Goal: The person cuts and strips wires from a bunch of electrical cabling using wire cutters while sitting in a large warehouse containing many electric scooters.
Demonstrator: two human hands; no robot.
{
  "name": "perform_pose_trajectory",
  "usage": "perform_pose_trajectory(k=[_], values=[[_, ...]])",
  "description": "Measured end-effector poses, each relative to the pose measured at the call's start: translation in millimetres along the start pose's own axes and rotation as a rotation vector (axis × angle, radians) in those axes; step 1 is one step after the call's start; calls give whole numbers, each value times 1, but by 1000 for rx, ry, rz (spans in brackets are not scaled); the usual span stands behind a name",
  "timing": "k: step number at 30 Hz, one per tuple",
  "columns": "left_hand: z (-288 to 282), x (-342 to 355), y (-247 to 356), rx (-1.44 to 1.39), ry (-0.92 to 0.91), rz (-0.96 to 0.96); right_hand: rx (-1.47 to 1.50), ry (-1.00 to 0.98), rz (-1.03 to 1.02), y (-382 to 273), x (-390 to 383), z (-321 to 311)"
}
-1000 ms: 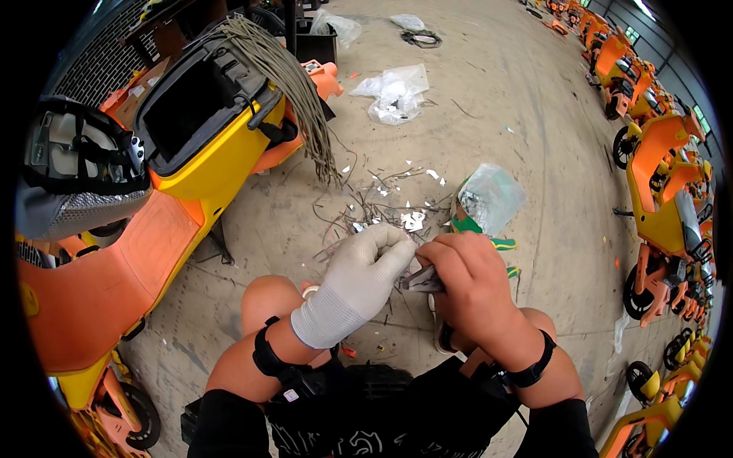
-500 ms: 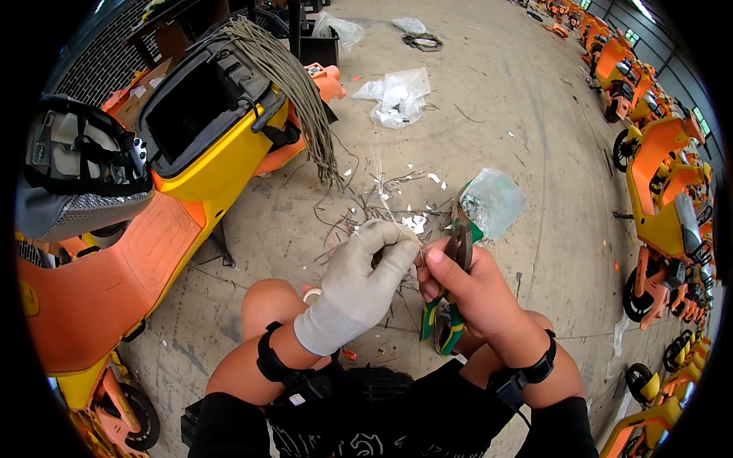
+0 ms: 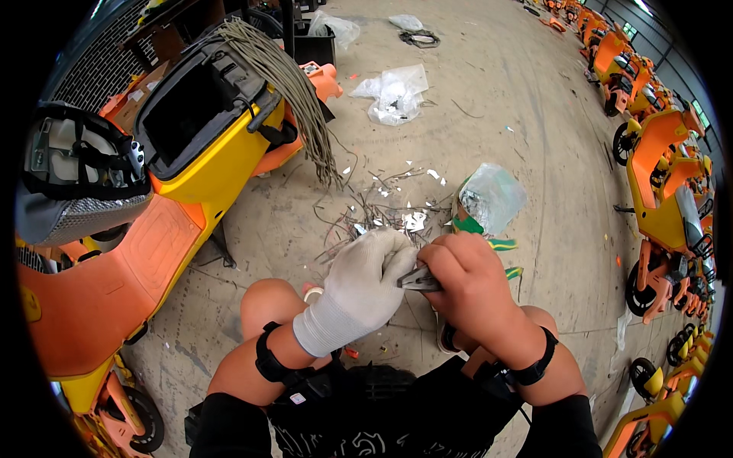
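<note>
My left hand (image 3: 357, 284), in a pale knitted glove, is closed with the fingers curled in. Whatever it grips is hidden behind the fingers. My bare right hand (image 3: 475, 288) is wrapped round a pair of pliers (image 3: 419, 280). The grey jaws point left and meet the gloved fingertips. Green and yellow handles stick out past the far side of the right fist. Beyond both hands, cut cable scraps (image 3: 359, 216) and white bits (image 3: 414, 221) lie scattered on the concrete floor. A clear and green plastic bag (image 3: 495, 200) stands beside them.
A yellow and orange scooter (image 3: 145, 252) is close on my left, with a bundle of grey-brown cable (image 3: 286, 84) draped over its open box. White plastic bags (image 3: 397, 95) lie farther ahead. Rows of similar scooters (image 3: 664, 191) line the right side.
The pliers have turned from upright to pointing left, their jaws now against the gloved fingers. My right hand has rolled knuckles up. Thin pale strands seen above the left hand no longer show.
</note>
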State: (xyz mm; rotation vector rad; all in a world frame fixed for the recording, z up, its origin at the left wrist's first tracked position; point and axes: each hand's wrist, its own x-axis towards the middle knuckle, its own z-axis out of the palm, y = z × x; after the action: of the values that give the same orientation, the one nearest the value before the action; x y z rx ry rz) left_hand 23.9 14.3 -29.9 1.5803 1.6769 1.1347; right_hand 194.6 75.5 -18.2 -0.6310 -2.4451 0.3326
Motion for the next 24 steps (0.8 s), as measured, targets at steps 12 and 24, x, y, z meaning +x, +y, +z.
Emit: perform_pose_trajectory(k=[12, 24], values=[[-8, 3, 2, -200, 78, -98, 1394, -206, 1112, -5, 10, -12], [-3, -1, 5, 48, 106, 170, 996, -154, 917, -10, 12, -15]])
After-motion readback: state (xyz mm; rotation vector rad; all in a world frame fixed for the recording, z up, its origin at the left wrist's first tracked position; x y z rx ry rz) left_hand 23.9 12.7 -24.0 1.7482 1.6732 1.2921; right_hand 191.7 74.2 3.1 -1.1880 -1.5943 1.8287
